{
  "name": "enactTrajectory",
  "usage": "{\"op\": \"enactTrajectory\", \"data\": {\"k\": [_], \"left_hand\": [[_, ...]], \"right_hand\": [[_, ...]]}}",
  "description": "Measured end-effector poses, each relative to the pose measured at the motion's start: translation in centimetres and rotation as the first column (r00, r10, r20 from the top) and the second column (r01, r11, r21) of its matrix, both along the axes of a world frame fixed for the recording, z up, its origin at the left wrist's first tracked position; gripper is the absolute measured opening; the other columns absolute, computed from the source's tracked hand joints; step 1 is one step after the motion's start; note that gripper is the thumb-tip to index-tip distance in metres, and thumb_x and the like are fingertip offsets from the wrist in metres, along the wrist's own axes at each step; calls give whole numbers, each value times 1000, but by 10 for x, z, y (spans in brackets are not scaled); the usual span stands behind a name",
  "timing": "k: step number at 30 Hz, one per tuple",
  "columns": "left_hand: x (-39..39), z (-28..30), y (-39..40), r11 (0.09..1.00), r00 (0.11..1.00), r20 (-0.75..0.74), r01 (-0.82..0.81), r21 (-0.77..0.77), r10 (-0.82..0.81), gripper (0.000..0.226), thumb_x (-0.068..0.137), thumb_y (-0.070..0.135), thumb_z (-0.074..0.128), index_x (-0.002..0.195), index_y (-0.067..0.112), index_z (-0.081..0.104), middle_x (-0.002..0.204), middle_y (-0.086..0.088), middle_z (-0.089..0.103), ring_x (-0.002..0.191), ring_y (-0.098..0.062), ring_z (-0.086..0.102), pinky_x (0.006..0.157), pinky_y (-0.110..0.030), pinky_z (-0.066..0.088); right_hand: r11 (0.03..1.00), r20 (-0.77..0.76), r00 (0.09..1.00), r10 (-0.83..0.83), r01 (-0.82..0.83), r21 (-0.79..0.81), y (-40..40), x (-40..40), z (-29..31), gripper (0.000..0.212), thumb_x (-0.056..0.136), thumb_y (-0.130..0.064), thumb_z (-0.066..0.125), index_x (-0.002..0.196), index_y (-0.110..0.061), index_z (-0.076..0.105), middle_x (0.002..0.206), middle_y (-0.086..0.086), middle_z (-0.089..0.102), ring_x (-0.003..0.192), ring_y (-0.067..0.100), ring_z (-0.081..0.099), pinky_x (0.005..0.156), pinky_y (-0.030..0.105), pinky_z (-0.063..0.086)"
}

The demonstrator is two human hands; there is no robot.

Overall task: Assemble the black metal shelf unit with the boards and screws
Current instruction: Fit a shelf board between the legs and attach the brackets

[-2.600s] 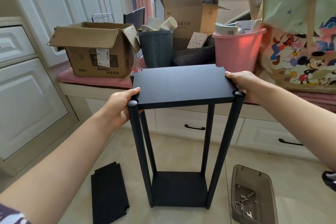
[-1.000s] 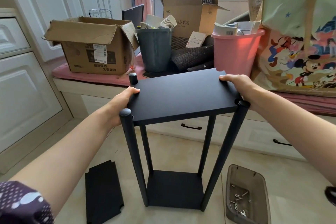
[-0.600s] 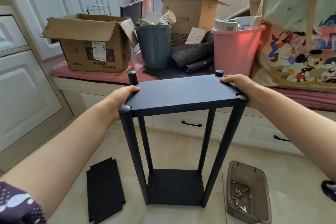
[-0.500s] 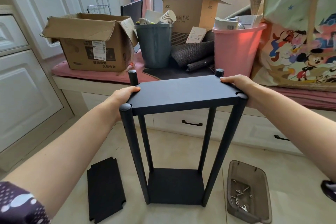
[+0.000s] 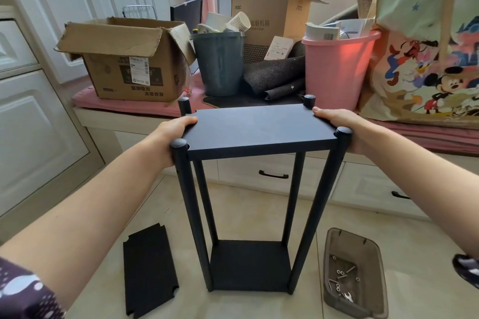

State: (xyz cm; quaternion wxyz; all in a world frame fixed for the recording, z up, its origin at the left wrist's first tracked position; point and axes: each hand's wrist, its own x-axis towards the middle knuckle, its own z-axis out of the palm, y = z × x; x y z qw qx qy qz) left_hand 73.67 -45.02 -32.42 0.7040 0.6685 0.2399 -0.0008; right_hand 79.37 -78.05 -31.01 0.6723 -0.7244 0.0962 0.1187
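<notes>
The black shelf unit stands upright on the tiled floor, with several round posts [image 5: 184,189] rising from a bottom board [image 5: 250,264]. A black top board [image 5: 259,125] lies level between the post tops, whose round caps poke above its corners. My left hand [image 5: 173,134] grips the board's left edge, thumb on top. My right hand [image 5: 337,124] grips the right edge the same way. A spare black board [image 5: 149,272] lies flat on the floor to the left. A grey plastic tray [image 5: 334,243] at the lower right holds screws, washers and a small wrench [image 5: 347,296].
Behind the shelf runs a low window bench with drawers [image 5: 272,176], crowded with a cardboard box [image 5: 129,65], a grey bin [image 5: 220,65], a pink bucket [image 5: 337,72] and a cartoon bag [image 5: 427,59]. White cabinets [image 5: 31,124] stand at the left.
The top board has slid down the posts and levelled out, so all the post caps now show above its corners. Both hands kept their hold on its short edges.
</notes>
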Motion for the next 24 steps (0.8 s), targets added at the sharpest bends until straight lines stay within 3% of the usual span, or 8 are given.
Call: {"op": "enactTrajectory", "data": {"k": [6, 9, 12, 16, 21, 24], "left_hand": [[-4, -1, -2, 1000, 1000, 9, 6, -28, -5, 32, 97, 32, 62, 122, 12, 61, 88, -3, 69, 66, -16, 67, 46, -21, 51], [-14, -4, 0, 996, 999, 18, 51, -77, -49, 43, 93, 32, 63, 130, 11, 60, 101, -5, 69, 74, -18, 66, 56, -27, 52], [-23, -12, 1, 995, 998, 52, 35, -98, -30, 43, 90, 33, 67, 126, 10, 63, 106, -6, 67, 78, -18, 64, 61, -30, 48], [-25, -15, -1, 990, 996, 87, 13, -141, -1, 31, 90, 32, 69, 111, 10, 67, 90, -4, 70, 66, -15, 66, 52, -23, 49], [-22, -22, 4, 994, 997, 82, 20, -105, -12, 44, 89, 32, 70, 126, 8, 63, 114, -11, 68, 90, -23, 64, 66, -31, 50], [-22, -30, 4, 990, 997, 64, 44, -136, -35, 47, 88, 32, 71, 127, 6, 63, 111, -10, 68, 86, -21, 65, 69, -30, 51]], "right_hand": [[997, 21, 1000, 4, -5, 73, -2, 0, -4, 26, 92, -35, 67, 88, -9, 66, 62, -1, 72, 47, 10, 66, 43, 20, 52], [994, 22, 999, 49, -51, 93, -4, -3, -6, 21, 92, -34, 67, 91, -13, 66, 62, -2, 71, 47, 8, 65, 44, 19, 52], [987, 1, 997, 78, -77, 141, -6, -7, -11, 23, 89, -34, 70, 89, -11, 68, 63, -1, 72, 47, 10, 66, 42, 20, 51], [985, -2, 997, 71, -70, 160, -7, -5, -13, 24, 88, -32, 71, 89, -8, 69, 65, 1, 72, 48, 11, 67, 42, 20, 51], [976, 68, 992, 110, -120, 179, -9, 1, -21, 12, 94, -25, 64, 97, -14, 69, 72, -1, 74, 55, 10, 68, 52, 22, 55], [978, 61, 992, 107, -116, 176, -10, 5, -30, 15, 93, -27, 65, 98, -14, 70, 74, -1, 74, 56, 10, 68, 52, 20, 54]]}}
